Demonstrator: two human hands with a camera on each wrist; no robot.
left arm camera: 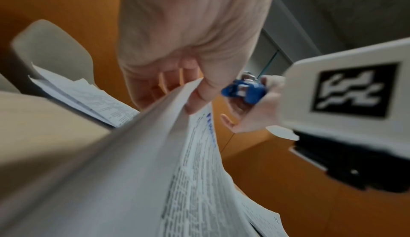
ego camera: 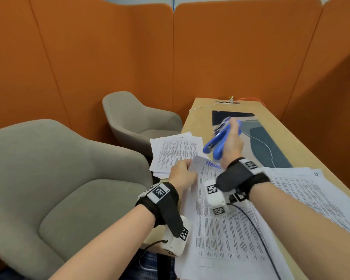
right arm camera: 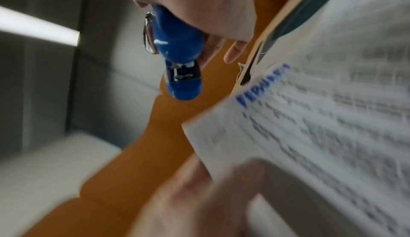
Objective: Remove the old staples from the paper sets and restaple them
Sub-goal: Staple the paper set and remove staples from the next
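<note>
From the head camera, the left hand [ego camera: 181,174] pinches the top corner of a paper set [ego camera: 220,215] lying on the bench [ego camera: 287,138], while the right hand [ego camera: 231,146] grips a blue stapler [ego camera: 215,143] just above it. The left wrist view shows thumb and fingers [left arm camera: 199,98] clamping that lifted corner. The blurred right wrist view suggests the stapler's mouth sits short of the corner; loose sheets could shift and staple crooked.

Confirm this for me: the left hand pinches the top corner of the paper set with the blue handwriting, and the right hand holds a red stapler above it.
Wrong on the colour. The stapler in the right hand is blue, as the head view shows. The rest stands: the left hand pinches the top corner of the paper set with blue handwriting, and the stapler is held above it.
</note>
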